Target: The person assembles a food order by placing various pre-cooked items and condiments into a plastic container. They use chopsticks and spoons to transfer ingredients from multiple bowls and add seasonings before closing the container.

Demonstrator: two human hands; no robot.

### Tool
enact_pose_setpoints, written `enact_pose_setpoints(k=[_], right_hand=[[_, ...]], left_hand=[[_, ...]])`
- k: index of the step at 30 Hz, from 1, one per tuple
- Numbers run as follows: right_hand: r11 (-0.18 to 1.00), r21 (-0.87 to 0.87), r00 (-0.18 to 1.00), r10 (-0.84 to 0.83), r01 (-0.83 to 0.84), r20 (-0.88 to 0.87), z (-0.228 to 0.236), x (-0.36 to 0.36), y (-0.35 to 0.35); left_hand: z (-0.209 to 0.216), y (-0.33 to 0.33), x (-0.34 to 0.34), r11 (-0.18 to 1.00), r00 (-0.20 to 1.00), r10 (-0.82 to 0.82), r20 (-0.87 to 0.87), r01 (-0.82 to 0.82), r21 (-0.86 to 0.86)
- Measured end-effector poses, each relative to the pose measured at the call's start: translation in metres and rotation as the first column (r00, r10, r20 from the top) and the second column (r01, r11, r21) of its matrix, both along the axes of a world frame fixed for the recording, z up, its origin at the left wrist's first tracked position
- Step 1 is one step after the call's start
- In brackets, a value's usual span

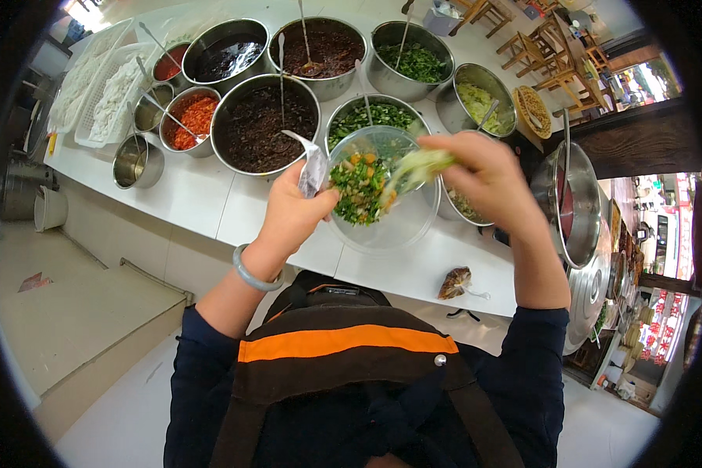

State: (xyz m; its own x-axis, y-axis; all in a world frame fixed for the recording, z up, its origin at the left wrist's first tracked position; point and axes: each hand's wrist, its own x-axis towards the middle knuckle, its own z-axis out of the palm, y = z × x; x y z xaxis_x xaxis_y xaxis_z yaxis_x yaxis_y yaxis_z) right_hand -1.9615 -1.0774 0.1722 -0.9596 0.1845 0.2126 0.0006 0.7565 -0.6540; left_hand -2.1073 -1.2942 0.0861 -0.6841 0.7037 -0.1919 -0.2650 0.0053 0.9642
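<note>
My left hand (pixel 292 207) grips the rim of a clear round plastic bowl (pixel 413 226), with a white paper slip (pixel 313 171) between its fingers. Chopped green onion with orange and pale bits (pixel 359 191) lies inside the bowl. Over the bowl's right side, my right hand (pixel 487 175), slightly blurred, is closed on a bunch of pale green vegetable shreds (pixel 421 168), which hang down into it. Just behind the bowl stands a steel pot of chopped greens (pixel 374 115). Another steel pot, holding pale green shreds (pixel 476 101), is farther right.
Several steel pots with dark sauces (pixel 265 125), red chopped pepper (pixel 191 121) and leafy greens (pixel 417 58) crowd the white counter (pixel 234 210). White plastic baskets (pixel 117 97) stand at left. A small tied bag (pixel 455 282) lies near the front edge. A large steel pot (pixel 581 203) is at right.
</note>
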Motion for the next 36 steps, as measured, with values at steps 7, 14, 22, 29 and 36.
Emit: enact_pose_setpoints(k=[7,14,22,29,36], right_hand=[[0.999,-0.037,1.0,-0.025,0.025,-0.005,-0.017,-0.017,-0.02],[0.73,-0.54,0.76,-0.608,0.419,-0.231,-0.002,0.006,0.127],[0.686,0.244,0.697,-0.715,0.685,0.053,-0.138,-0.033,0.319],[0.754,0.257,0.793,-0.601,0.604,-0.1,-0.105,-0.13,0.345],[0.839,0.502,0.881,-0.385,0.211,0.274,-0.152,-0.241,0.279]], left_hand=[[-0.004,-0.007,-0.014,0.999,0.999,0.052,-0.017,-0.052,-0.009],[-0.001,0.004,-0.016,0.99,0.988,0.138,0.071,-0.138,-0.012],[0.007,0.013,-0.016,0.957,0.958,0.283,0.044,-0.28,-0.077],[0.009,0.021,-0.024,0.919,0.926,0.378,-0.004,-0.376,-0.118],[0.006,0.024,-0.023,0.924,0.926,0.376,0.038,-0.371,-0.095]])
